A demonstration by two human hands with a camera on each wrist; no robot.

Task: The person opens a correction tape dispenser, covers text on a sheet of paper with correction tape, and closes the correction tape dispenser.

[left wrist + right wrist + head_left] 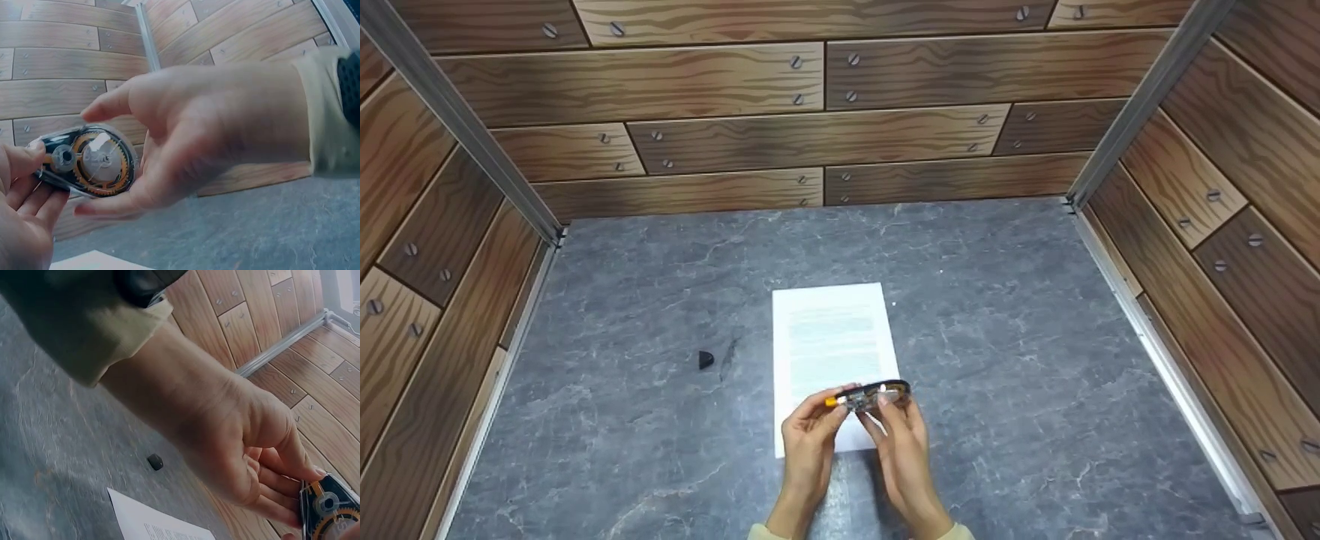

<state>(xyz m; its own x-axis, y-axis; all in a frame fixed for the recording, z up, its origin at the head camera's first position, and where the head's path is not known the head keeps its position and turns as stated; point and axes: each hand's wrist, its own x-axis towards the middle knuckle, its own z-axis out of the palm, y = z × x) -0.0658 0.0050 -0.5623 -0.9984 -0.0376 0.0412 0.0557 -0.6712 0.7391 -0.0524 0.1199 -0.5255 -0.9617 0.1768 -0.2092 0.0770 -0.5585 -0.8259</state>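
A correction tape dispenser [874, 396] with a clear case is held up over the near part of a printed sheet of paper [829, 337]. Inside the case [104, 160] show an orange toothed wheel and a white reel. My left hand [810, 439] pinches its narrow end by the orange part, thumb on one face and fingers behind. At the rounded end, my right hand [904, 442] holds the case between thumb and fingers. The left wrist view shows the right hand [191, 135] largest; the right wrist view mostly shows the left hand [236, 444].
A small black cap-like piece [706, 360] lies on the grey marbled table [997, 337], left of the paper. Wood-patterned walls [825, 112] with metal corner strips enclose the back and both sides.
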